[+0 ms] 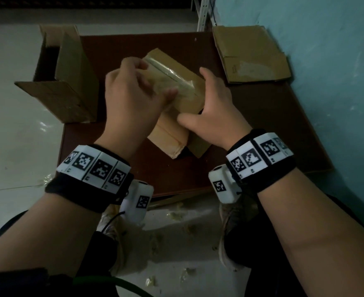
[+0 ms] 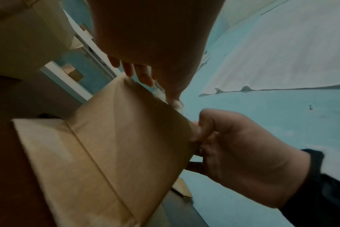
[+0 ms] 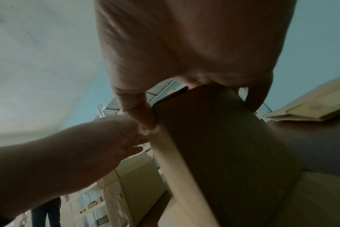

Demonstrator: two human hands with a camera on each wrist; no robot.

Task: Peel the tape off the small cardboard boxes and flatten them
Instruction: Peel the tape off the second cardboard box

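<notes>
At the middle of the brown table [image 1: 251,129], a taped box [image 1: 176,86] is sitting propped on another piece of cardboard [image 1: 168,142], its long axis running from about 11 o'clock down to 5 o'clock in the head view. The tape [image 1: 172,77] is lying along that axis on the top face. The left hand [image 1: 129,97] is reaching in from 7 o'clock, fingers curled over the box's 10 o'clock end and thumb lying on the tape; whether it is pinching a lifted tape edge, I cannot tell. The right hand [image 1: 215,112] is gripping the box's 4 o'clock end, thumb on the near side and fingers wrapped over the far side. The left hand seems nearer the tape, so the peel would likely be running toward 5 o'clock. A large open carton [image 1: 69,82] is crowding 9 o'clock and a flattened box [image 1: 251,54] is lying at 2 o'clock; the near table edge at 6 o'clock is offering room.
</notes>
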